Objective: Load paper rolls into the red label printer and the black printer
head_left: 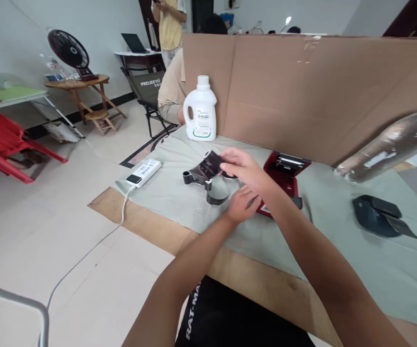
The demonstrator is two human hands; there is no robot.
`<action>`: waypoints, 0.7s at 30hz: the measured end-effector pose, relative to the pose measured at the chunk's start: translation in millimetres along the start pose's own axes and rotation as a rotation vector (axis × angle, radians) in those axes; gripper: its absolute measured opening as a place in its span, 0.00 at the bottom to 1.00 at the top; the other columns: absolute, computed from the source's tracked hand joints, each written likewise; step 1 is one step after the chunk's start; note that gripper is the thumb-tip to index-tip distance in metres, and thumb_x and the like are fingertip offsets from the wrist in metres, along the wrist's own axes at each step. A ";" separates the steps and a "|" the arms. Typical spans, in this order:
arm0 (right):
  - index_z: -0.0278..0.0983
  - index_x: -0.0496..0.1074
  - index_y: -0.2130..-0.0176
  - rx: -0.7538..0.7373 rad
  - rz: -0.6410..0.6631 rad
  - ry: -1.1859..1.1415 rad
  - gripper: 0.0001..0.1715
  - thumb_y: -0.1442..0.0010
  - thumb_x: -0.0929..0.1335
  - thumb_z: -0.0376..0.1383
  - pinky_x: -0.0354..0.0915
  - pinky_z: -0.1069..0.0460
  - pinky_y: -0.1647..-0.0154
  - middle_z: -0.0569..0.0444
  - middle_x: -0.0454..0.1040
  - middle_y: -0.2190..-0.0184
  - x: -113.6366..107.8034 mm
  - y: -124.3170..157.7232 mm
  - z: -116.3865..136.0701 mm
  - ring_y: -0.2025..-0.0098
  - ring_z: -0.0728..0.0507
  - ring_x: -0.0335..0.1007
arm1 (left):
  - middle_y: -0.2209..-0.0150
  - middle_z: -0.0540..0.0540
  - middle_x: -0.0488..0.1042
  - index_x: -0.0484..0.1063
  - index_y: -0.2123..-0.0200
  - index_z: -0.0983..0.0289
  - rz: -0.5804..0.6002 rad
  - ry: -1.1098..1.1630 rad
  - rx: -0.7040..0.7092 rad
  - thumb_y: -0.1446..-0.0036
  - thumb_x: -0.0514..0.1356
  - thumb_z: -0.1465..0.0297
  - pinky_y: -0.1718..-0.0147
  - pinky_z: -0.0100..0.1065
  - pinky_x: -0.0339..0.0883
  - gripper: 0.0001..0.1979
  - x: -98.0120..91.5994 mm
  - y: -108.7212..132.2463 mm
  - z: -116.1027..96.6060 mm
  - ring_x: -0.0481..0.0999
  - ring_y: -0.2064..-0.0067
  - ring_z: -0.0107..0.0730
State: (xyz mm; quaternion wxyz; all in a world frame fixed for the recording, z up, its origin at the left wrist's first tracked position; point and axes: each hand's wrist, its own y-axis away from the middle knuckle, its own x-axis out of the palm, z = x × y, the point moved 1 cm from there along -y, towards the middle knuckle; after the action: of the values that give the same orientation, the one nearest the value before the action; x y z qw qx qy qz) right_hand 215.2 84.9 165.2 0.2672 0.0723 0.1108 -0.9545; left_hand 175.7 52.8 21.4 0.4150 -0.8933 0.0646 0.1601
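A black film ribbon [205,168] stretches between a small spool [187,178] and a larger roll [217,193] on the grey-green cloth [172,193]. My right hand [243,169] reaches across from the right and pinches the ribbon's upper end, fingers closed. Just below it, my left hand [242,205] is curled beside the larger roll; its fingertips are hidden under the right hand. A red label printer [285,174] with its lid up lies directly behind both hands.
A white detergent bottle [201,111] stands at the back by the cardboard wall [302,86]. A white power strip [143,172] lies left, a black device [374,214] right, a blurred clear bottle [385,149] above it. One person sits behind the wall, another stands farther back.
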 end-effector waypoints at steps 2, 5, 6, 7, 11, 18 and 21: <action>0.43 0.72 0.54 -0.022 -0.145 -0.032 0.22 0.43 0.73 0.50 0.70 0.46 0.63 0.53 0.78 0.63 -46.0 43.9 7.9 0.62 0.41 0.77 | 0.46 0.62 0.80 0.75 0.46 0.63 -0.018 -0.025 0.011 0.29 0.52 0.68 0.42 0.50 0.72 0.16 -1.7 -0.6 -3.5 0.78 0.43 0.44; 0.46 0.74 0.54 0.034 -0.341 -0.054 0.23 0.44 0.72 0.55 0.72 0.42 0.60 0.50 0.80 0.59 -114.2 99.5 7.5 0.60 0.38 0.78 | 0.44 0.61 0.78 0.72 0.41 0.61 -0.031 -0.029 0.032 0.29 0.51 0.68 0.41 0.48 0.71 0.18 -2.9 -1.6 -7.8 0.77 0.42 0.41; 0.46 0.75 0.55 0.073 -0.379 -0.059 0.23 0.46 0.73 0.55 0.72 0.42 0.61 0.49 0.80 0.60 -132.8 112.1 3.0 0.61 0.38 0.78 | 0.43 0.61 0.78 0.72 0.41 0.61 -0.043 -0.034 0.027 0.29 0.51 0.68 0.42 0.47 0.72 0.18 -2.8 -1.6 -8.6 0.77 0.42 0.40; 0.45 0.75 0.56 0.117 -0.399 -0.053 0.24 0.49 0.75 0.53 0.72 0.42 0.62 0.49 0.80 0.61 -147.9 121.0 -3.5 0.62 0.38 0.78 | 0.43 0.61 0.78 0.72 0.40 0.61 -0.059 -0.042 0.021 0.29 0.52 0.68 0.43 0.46 0.73 0.18 -2.5 -1.4 -9.3 0.77 0.43 0.40; 0.42 0.72 0.60 0.220 -0.375 0.139 0.20 0.51 0.76 0.45 0.72 0.44 0.65 0.51 0.80 0.66 -170.2 125.0 -40.3 0.66 0.40 0.77 | 0.41 0.62 0.75 0.69 0.37 0.61 -0.085 -0.096 0.022 0.32 0.56 0.67 0.44 0.44 0.74 0.21 -0.8 -0.3 -13.2 0.75 0.41 0.41; 0.39 0.74 0.53 0.199 -0.286 0.890 0.17 0.42 0.66 0.30 0.67 0.40 0.43 0.46 0.80 0.50 -151.9 102.4 -86.1 0.47 0.37 0.74 | 0.41 0.59 0.75 0.75 0.42 0.57 0.050 -0.266 0.097 0.37 0.59 0.69 0.45 0.46 0.72 0.20 1.3 -1.2 -17.7 0.74 0.44 0.42; 0.40 0.76 0.51 0.298 -0.260 1.030 0.19 0.42 0.66 0.30 0.64 0.37 0.41 0.47 0.80 0.48 -151.6 95.8 -89.0 0.43 0.34 0.72 | 0.42 0.57 0.76 0.78 0.46 0.56 0.083 -0.306 0.121 0.38 0.59 0.72 0.47 0.45 0.71 0.18 4.6 -0.9 -15.8 0.74 0.46 0.40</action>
State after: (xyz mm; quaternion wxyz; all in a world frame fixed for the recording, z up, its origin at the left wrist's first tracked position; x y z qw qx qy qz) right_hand 400.9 102.3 92.8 0.0452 0.5527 0.0991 -0.8262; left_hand 183.9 41.5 30.0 0.4659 -0.8285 0.0473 0.3071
